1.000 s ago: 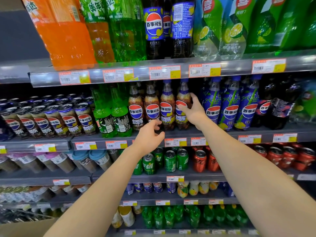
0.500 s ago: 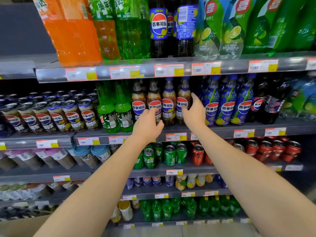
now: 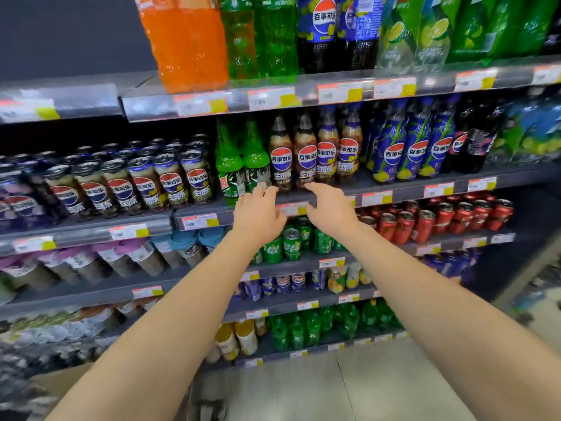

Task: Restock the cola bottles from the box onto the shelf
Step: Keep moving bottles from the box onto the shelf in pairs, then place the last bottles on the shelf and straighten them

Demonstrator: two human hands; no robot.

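A short row of brown cola bottles [image 3: 309,156] with red, white and blue round labels stands upright on the middle shelf [image 3: 394,189]. My left hand [image 3: 258,215] hovers just below and in front of the leftmost bottle, fingers spread and holding nothing. My right hand [image 3: 329,209] is beside it, fingertips near the base of the second bottle, also with nothing in it. Both hands sit over the shelf's front edge. A corner of the cardboard box [image 3: 57,381] shows at the bottom left.
Green soda bottles [image 3: 243,162] stand left of the colas, blue-labelled cola bottles [image 3: 416,150] right. Cola cans [image 3: 121,186] fill the left bay. Large bottles line the shelf above; green cans [image 3: 291,244] and red cans [image 3: 440,220] sit below. The floor [image 3: 334,390] lies underneath.
Both hands have come down and back from the cola bottles to the shelf's front edge. The right hand let go of the bottle it touched. The view has shifted right and down.
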